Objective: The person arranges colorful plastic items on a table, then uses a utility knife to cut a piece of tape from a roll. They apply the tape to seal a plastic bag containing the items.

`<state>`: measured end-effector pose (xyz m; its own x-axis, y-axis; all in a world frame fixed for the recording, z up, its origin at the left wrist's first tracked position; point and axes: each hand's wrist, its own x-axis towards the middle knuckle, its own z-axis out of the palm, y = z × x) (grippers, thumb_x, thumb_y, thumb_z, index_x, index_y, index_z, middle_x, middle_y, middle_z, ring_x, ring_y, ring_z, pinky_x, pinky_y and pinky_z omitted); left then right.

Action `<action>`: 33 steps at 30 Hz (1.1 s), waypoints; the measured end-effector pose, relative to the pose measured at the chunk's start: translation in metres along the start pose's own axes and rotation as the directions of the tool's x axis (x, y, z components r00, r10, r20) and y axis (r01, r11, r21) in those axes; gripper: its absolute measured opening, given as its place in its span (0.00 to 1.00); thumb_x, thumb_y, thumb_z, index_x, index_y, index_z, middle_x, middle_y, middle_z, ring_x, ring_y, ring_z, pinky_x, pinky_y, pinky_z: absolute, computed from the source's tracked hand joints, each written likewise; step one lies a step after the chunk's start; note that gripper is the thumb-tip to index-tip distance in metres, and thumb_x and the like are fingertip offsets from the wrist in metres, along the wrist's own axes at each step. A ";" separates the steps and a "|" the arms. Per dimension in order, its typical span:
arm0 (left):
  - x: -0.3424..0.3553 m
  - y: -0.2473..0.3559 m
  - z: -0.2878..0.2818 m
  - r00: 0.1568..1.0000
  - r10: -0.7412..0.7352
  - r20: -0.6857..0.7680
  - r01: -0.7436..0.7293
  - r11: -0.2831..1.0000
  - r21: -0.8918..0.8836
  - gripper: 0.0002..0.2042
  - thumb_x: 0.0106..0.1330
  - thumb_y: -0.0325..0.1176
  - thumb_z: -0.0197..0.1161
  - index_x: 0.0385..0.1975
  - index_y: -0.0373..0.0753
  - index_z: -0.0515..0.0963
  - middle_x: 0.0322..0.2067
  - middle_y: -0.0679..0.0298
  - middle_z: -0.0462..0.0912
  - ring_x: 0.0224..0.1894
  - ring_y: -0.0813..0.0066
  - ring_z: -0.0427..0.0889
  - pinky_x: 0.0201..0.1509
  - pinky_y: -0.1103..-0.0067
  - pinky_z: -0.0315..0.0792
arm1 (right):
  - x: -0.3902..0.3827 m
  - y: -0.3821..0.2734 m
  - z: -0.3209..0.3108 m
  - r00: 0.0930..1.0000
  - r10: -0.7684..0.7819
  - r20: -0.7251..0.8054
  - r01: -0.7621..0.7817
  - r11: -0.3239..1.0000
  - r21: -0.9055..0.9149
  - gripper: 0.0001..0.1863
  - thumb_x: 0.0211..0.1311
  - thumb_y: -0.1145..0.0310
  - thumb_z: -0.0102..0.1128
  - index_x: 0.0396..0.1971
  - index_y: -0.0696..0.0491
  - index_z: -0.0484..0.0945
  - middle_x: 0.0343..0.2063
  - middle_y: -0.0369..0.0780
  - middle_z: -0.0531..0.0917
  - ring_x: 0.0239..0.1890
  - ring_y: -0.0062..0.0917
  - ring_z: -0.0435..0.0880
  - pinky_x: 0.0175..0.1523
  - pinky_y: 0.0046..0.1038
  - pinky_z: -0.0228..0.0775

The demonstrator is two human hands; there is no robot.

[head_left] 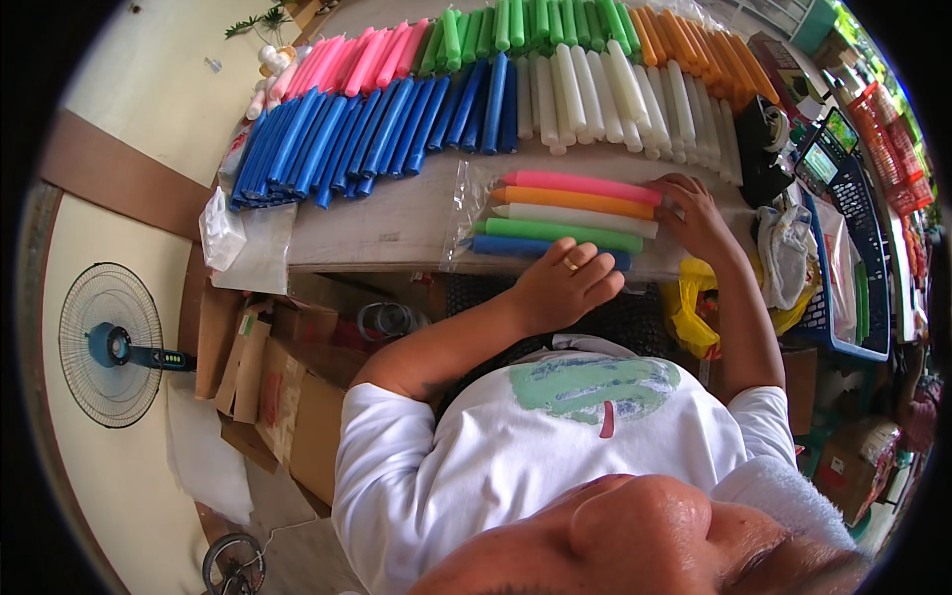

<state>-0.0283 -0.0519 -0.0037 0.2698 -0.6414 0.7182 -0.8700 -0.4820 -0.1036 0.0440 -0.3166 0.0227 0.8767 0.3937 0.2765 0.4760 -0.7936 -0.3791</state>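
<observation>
Pink, orange, white, green and blue candles lie side by side in a row [565, 203] on the pale tabletop [367, 233], with a clear plastic bag [461, 208] at their left ends. My left hand [570, 283] is curled over the blue candle [496, 248] by the front edge, fingertips partly hidden. My right hand [694, 213] has bent fingers on the right ends of the pink and orange candles.
Rows of blue [377, 129], pink, green, white [605, 99] and orange candles line the back. At right are a dark basket [858, 268], a phone and a yellow bag [694, 307]. Cardboard boxes [297, 416] and a fan [109, 342] are at left.
</observation>
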 end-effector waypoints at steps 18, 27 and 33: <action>-0.018 -0.005 -0.013 0.968 -0.249 0.003 0.249 0.966 -0.075 0.14 0.54 0.27 0.63 0.42 0.43 0.83 0.43 0.64 0.77 0.52 0.65 0.73 0.58 0.65 0.68 | -0.006 0.023 0.022 0.983 0.173 -0.066 -0.114 0.846 0.521 0.14 0.57 0.83 0.58 0.44 0.56 0.79 0.43 0.37 0.82 0.47 0.21 0.78 0.55 0.24 0.69; -0.024 0.000 -0.011 0.962 -0.271 -0.036 0.269 0.962 -0.050 0.10 0.58 0.29 0.62 0.40 0.41 0.82 0.45 0.64 0.78 0.52 0.66 0.74 0.60 0.64 0.67 | 0.000 0.031 0.017 0.955 0.296 0.013 -0.275 0.868 0.414 0.08 0.65 0.68 0.58 0.38 0.56 0.77 0.44 0.40 0.78 0.48 0.26 0.75 0.53 0.23 0.65; -0.027 -0.004 -0.008 0.962 -0.275 -0.001 0.274 0.959 -0.075 0.13 0.57 0.29 0.65 0.43 0.42 0.81 0.48 0.63 0.79 0.56 0.64 0.75 0.63 0.63 0.67 | 0.005 0.018 0.019 0.998 0.056 -0.034 -0.050 0.987 0.156 0.13 0.66 0.61 0.57 0.41 0.54 0.79 0.45 0.43 0.76 0.54 0.35 0.70 0.60 0.33 0.59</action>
<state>-0.0355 -0.0282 -0.0173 0.4978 -0.4834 0.7201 -0.7914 -0.5928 0.1491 0.0582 -0.3203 0.0003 0.8989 0.3330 0.2848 0.4370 -0.7300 -0.5254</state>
